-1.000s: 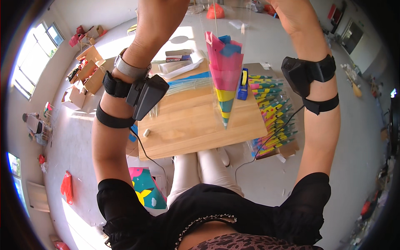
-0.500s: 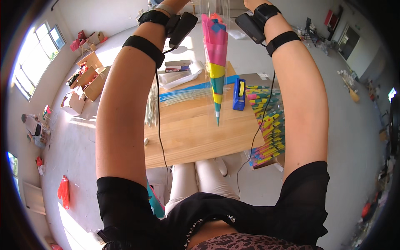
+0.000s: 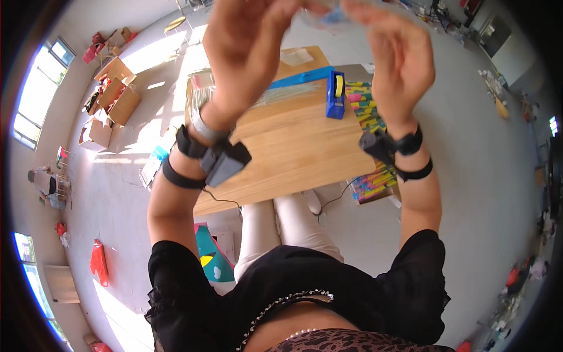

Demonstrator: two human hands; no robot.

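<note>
Both hands are raised at the top of the view, slightly blurred. My left hand [image 3: 249, 58] and my right hand [image 3: 402, 70] have their fingertips drawn toward each other, closed at the edges of a see-through plastic sleeve [image 3: 333, 17]. Only a smeared, bluish bit of that sleeve shows between them; the rest is beyond the top edge. Below stands a wooden table [image 3: 293, 141] with a blue tape dispenser [image 3: 335, 97] holding a yellow roll. Behind my left wrist lie pale thin sticks [image 3: 202, 97] and a blue strip [image 3: 302, 77].
At the table's right side, a box holds several colourful paper cones [image 3: 375, 182]. Opened cardboard boxes [image 3: 117, 97] stand on the floor at left. A red plastic bag [image 3: 98, 263] lies lower left, and a teal patterned bag [image 3: 212, 258] is beside my legs.
Both hands have come down into view from the top edge. The pink, yellow and teal cone in its clear sleeve, which hung over the table, no longer shows there.
</note>
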